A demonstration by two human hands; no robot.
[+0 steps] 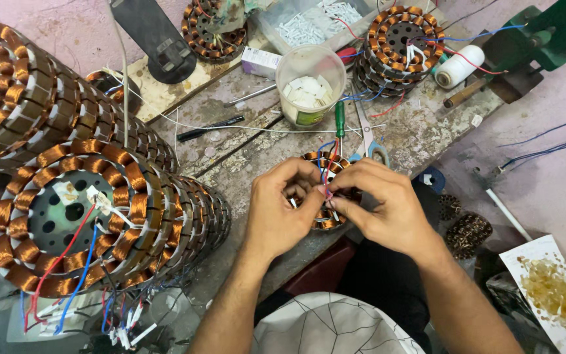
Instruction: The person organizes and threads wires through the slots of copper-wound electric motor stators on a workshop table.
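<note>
Worn, scratched grey tabletop (420, 141), paint flaked, w/ pale wooden board (165, 92) at upper left. Pinkish wall/floor round it, stained.

Stacks of copper-wound stators (80, 210) at left, red & blue leads trailing off near edge. More wound stators up top: one at centre (212, 29), one at right (397, 42).

Pkgs: small white-and-purple box (260, 62) lying just left of clear plastic cup (309, 82) holding white slips, green-yellow label low on its side. Clear tray of white sleeves (312, 23) behind cup. White thread spool (460, 65) at upper right, beside green machine (538, 33). White sheet w/ amber blobs (551, 288) at lower right, off tabletop.

Green-handled screwdriver (339, 121), scissors (368, 141) & black pen (211, 128) lying mid-tabletop.

Small copper stator (325, 219) at near edge of tabletop, mostly hidden under both hands. Left hand (280, 210) w/ grip pinched together on thin leads at stator top. Right hand (384, 206) w/ grip pinched on same leads (325, 154), red & blue, fingertips of both hands touching.
</note>
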